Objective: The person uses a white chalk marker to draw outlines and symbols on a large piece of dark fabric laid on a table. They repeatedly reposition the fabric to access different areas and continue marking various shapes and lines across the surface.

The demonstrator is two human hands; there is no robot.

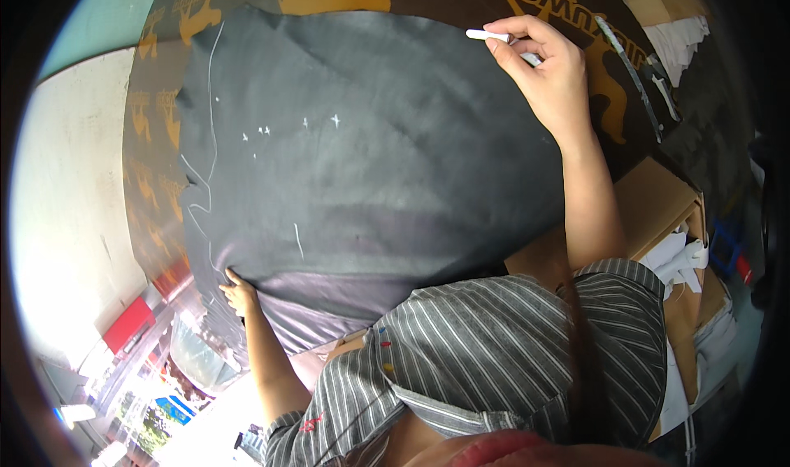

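A large dark grey-black leather hide (pixel 370 146) lies spread in front of me, its near part folding and hanging toward my body. Thin white lines run along its left edge, and several small white cross marks and dots sit on its upper left. Above its far right edge, my right hand (pixel 547 68) is closed round a slim white marking stick (pixel 487 35), whose tip points left. At the near left, my left hand (pixel 239 294) rests on the hide beside the white line, its fingers partly apart.
Beneath the hide is a brown board (pixel 160 23) with orange printed figures. Long narrow strips (pixel 629 76) lie at its right side. An open cardboard box (pixel 658 199) holding white scraps (pixel 679 261) stands at my right. A pale surface (pixel 74 179) is on the left.
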